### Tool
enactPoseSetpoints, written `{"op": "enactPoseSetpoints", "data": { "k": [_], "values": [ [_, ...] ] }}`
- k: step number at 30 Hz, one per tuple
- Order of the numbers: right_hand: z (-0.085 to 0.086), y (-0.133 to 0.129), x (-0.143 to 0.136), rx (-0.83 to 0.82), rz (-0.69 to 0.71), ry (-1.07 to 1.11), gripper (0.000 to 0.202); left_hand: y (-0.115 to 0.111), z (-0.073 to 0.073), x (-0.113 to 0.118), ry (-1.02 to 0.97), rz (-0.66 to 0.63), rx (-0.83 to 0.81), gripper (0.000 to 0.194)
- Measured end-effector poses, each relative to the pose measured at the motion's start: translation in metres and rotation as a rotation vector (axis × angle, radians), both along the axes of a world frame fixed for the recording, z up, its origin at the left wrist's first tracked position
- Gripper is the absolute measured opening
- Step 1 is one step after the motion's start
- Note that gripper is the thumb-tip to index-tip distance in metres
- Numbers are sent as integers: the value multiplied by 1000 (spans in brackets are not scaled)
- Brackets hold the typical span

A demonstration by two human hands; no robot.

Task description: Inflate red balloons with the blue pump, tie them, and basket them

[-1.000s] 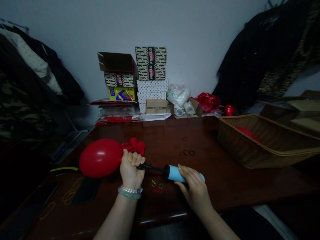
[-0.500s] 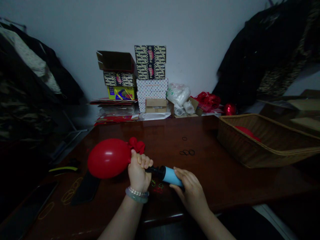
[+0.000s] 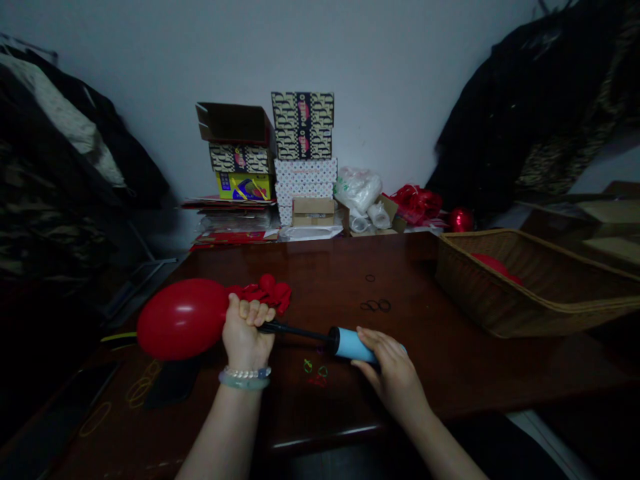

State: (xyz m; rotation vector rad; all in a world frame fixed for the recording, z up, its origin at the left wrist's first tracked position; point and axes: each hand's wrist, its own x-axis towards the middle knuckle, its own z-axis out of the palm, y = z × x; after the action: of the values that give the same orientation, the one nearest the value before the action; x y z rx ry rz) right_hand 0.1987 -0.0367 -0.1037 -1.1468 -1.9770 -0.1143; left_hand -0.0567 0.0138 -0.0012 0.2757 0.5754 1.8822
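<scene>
My left hand (image 3: 249, 333) is closed around the neck of an inflated red balloon (image 3: 183, 319) and the black nozzle end of a hand pump. The balloon bulges out to the left of my fist. My right hand (image 3: 395, 370) grips the light blue barrel of the balloon pump (image 3: 354, 345). Between the two hands the pump's black rod shows, drawn out of the barrel. Just behind my left fist lies a pile of uninflated red balloons (image 3: 270, 291). Small green and red rubber bands (image 3: 316, 371) lie on the table below the rod.
On the brown table (image 3: 425, 280), black bands (image 3: 376, 305) lie towards the middle. A wicker basket (image 3: 493, 313) with something red inside stands at right. Yellowish bands (image 3: 95, 419) and a dark flat object (image 3: 173, 383) lie at left. Stacked boxes (image 3: 304, 127) stand along the wall.
My left hand has moved left with the balloon and nozzle, while my right hand has shifted slightly right. More of the pump's black rod now shows between them.
</scene>
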Motion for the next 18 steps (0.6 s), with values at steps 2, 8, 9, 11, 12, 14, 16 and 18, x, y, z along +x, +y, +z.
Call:
{"op": "enactPoseSetpoints", "data": {
  "k": [2, 8, 9, 11, 12, 14, 16, 18],
  "values": [
    [-1, 1, 2, 4, -3, -5, 39, 1, 0, -5, -11, 3, 17, 52],
    [-6, 0, 3, 13, -16, -10, 41, 2, -2, -3, -10, -13, 16, 50],
    [-6, -1, 3, 19, -19, -7, 41, 2, -3, -2, -15, -16, 15, 50],
    [-5, -3, 1, 31, -20, -1, 40, 1, -4, 3, -28, -22, 15, 50],
    [-4, -4, 0, 36, -20, 3, 40, 1, -6, 5, -33, -28, 15, 50],
    [-2, -6, -4, 45, -23, 12, 39, 1, -9, 11, -38, -47, 15, 50],
    [0, -8, -9, 49, -26, 21, 39, 1, -13, 19, -40, -69, 8, 50],
    [1, -10, -14, 51, -26, 36, 38, 0, -17, 28, -41, -92, -4, 49]
  ]
}}
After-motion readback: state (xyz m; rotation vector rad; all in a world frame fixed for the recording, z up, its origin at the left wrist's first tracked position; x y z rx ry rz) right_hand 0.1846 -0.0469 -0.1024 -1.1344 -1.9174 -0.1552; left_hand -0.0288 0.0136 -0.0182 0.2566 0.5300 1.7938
